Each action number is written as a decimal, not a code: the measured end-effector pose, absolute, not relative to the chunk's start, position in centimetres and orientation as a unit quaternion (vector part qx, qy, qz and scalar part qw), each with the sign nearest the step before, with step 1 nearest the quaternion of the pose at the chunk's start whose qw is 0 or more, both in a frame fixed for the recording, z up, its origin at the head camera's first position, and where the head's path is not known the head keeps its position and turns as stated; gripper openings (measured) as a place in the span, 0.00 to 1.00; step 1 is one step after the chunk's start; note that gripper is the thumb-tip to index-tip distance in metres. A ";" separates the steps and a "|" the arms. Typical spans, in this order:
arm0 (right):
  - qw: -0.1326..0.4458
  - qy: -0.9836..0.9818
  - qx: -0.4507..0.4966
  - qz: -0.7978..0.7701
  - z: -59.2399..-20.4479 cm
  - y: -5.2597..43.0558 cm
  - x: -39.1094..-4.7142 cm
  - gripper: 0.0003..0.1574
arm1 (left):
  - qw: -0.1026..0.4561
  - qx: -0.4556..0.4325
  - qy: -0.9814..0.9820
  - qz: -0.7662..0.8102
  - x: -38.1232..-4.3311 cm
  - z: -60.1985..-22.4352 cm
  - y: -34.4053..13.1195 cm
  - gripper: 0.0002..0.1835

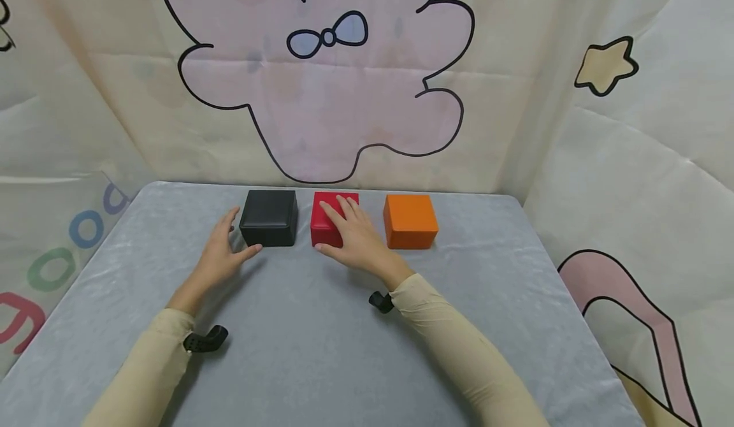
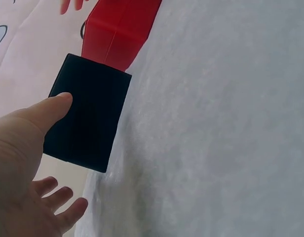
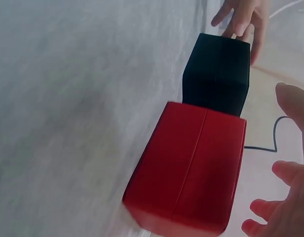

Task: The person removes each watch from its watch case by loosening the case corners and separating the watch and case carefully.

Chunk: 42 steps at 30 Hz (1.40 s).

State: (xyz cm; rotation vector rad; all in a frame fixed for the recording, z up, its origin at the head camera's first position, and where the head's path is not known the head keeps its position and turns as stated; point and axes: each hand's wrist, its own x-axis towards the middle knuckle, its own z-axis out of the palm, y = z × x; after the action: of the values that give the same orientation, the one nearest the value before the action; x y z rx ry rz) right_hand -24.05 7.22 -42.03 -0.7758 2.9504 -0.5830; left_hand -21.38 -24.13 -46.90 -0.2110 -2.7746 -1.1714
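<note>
Two hands at a row of three boxes on a grey table (image 1: 321,350).

The right hand (image 1: 352,236) lies flat, fingers straight, on top of the red box (image 1: 325,226). The left hand (image 1: 220,252) is open, its thumb touching the near side of the black box (image 1: 269,217), just right of its palm. An orange box (image 1: 410,221) sits just right of the right hand.
</note>
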 end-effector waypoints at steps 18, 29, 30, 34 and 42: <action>0.037 0.934 -0.293 -0.203 -41.3 1.5 -25.7 0.54 | 0.002 -0.076 -0.889 -0.451 -22.8 -46.6 -24.5 0.53; 0.033 0.954 -0.273 -0.123 -41.9 -0.9 -27.4 0.54 | -0.031 -0.063 -0.874 -0.481 -23.4 -46.7 -25.2 0.52; 0.033 0.955 -0.271 -0.115 -42.0 -1.0 -27.5 0.53 | -0.033 -0.063 -0.874 -0.480 -23.5 -46.7 -25.2 0.52; 0.025 0.959 -0.264 -0.095 -42.4 -1.4 -28.0 0.50 | -0.036 -0.074 -0.874 -0.478 -23.7 -46.9 -25.2 0.50; 0.012 0.956 -0.271 -0.110 -42.9 -1.4 -28.3 0.47 | -0.036 -0.084 -0.868 -0.488 -24.0 -47.4 -25.2 0.46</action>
State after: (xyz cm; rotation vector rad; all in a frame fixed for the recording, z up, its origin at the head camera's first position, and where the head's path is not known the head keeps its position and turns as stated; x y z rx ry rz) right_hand -28.31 -1.44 -42.93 -0.8459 2.9819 -0.3428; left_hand -23.96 -25.19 -47.39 -0.2711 -2.7927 -1.5683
